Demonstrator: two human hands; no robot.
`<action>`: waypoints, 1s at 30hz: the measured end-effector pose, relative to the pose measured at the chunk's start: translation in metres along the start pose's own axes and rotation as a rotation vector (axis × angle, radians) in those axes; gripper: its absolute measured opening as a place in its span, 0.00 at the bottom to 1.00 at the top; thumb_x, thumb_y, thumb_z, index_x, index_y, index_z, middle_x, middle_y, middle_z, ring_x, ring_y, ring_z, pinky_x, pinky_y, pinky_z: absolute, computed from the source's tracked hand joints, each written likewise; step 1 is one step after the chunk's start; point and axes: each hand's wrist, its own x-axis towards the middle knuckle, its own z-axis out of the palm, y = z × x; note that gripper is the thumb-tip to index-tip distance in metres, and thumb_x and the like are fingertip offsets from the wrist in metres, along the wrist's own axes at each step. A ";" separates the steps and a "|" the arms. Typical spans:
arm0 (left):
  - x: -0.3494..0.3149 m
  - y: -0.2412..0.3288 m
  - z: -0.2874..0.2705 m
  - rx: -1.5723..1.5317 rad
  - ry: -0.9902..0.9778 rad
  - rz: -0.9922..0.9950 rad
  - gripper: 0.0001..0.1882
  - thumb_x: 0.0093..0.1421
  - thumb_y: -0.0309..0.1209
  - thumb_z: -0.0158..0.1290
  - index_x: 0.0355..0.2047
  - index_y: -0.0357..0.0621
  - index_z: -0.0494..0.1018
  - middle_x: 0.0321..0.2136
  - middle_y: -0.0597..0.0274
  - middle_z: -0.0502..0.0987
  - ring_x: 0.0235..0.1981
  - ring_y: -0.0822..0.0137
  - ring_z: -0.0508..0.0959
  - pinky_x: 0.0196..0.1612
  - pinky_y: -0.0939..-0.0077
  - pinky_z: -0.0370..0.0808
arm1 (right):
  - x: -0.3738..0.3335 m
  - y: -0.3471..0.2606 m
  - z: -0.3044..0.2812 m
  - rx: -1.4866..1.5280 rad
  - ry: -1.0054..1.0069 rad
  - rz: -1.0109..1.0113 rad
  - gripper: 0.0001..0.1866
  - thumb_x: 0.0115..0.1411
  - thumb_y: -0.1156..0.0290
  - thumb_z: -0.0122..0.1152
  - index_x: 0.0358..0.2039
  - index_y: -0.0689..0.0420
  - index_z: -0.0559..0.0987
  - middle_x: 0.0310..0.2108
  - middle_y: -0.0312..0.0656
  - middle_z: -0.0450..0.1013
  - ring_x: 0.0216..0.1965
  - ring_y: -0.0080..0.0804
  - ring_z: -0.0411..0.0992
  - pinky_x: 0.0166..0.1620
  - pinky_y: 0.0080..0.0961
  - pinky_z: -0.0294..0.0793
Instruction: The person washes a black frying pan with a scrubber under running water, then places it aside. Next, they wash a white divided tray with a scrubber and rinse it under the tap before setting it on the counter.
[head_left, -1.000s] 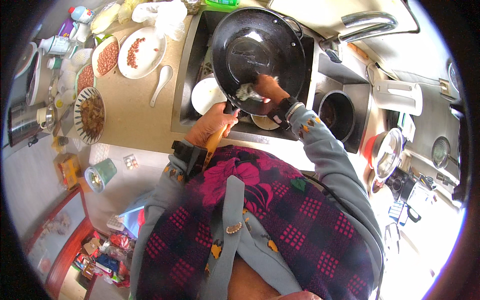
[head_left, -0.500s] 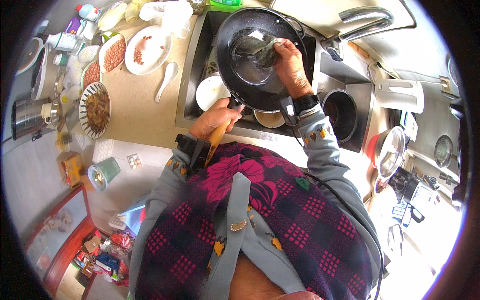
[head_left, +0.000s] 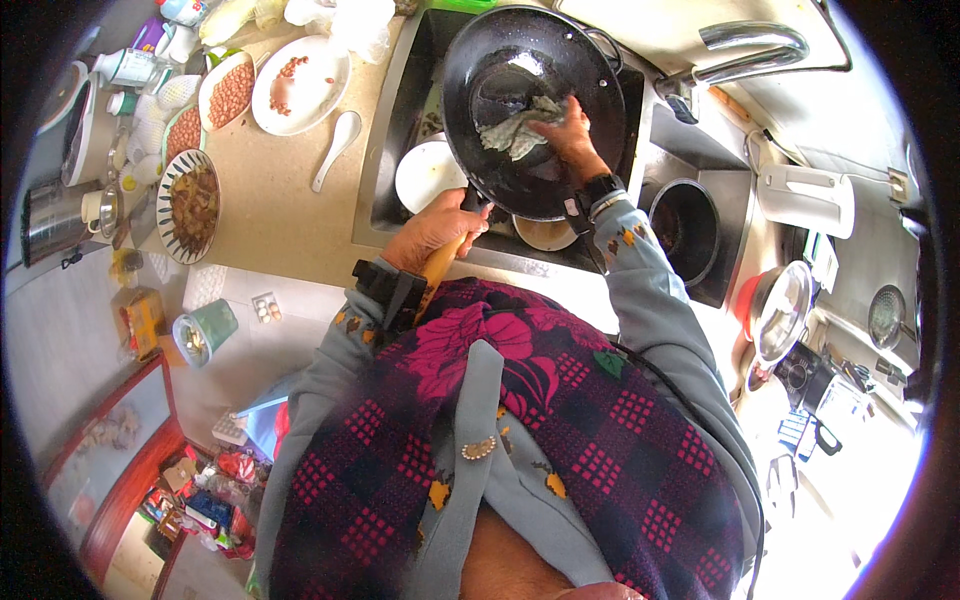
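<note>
A black wok (head_left: 480,95) is held tilted over the left basin of the steel sink (head_left: 372,222), its inside wet and shiny. My left hand (head_left: 436,230) is closed round the wooden wok handle (head_left: 440,264) at the near side. Inside the wok, my right hand (head_left: 569,138) grips a crumpled pale dishcloth (head_left: 518,130), which lies spread against the metal. Under the wok, a white bowl (head_left: 426,178) and a second bowl (head_left: 546,234) show partly in the basin; the wok hides the rest.
A faucet (head_left: 752,62) arches over the sink's right side. The right basin holds a dark pot (head_left: 685,230). On the left counter are a white spoon (head_left: 336,150), a white plate with beans (head_left: 318,100), dishes of beans (head_left: 229,92) and a striped-rim plate of food (head_left: 190,205).
My right hand has moved down a little inside the wok, and the cloth, bunched and dark before, now lies more spread out and pale. My left hand keeps its hold on the handle.
</note>
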 end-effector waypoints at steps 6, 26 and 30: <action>0.002 0.005 -0.001 0.035 -0.037 -0.009 0.11 0.56 0.37 0.52 0.33 0.43 0.67 0.20 0.68 0.66 0.16 0.76 0.65 0.18 0.82 0.61 | -0.001 -0.018 0.016 -0.405 -0.148 -0.091 0.57 0.35 0.45 0.76 0.62 0.49 0.55 0.62 0.61 0.49 0.56 0.65 0.60 0.55 0.42 0.68; -0.010 0.009 0.005 0.012 0.038 -0.021 0.11 0.54 0.30 0.52 0.36 0.42 0.67 0.22 0.67 0.68 0.18 0.77 0.66 0.22 0.84 0.64 | -0.036 0.023 -0.074 1.615 -0.668 0.115 0.30 0.43 0.83 0.56 0.51 0.57 0.70 0.52 0.56 0.68 0.47 0.56 0.71 0.51 0.56 0.72; -0.007 0.006 0.002 -0.005 0.017 -0.002 0.11 0.53 0.30 0.52 0.36 0.42 0.67 0.22 0.66 0.68 0.17 0.75 0.66 0.21 0.83 0.64 | -0.044 0.025 -0.077 1.508 -0.492 -0.023 0.18 0.54 0.78 0.58 0.48 0.57 0.72 0.45 0.49 0.71 0.37 0.41 0.72 0.35 0.32 0.74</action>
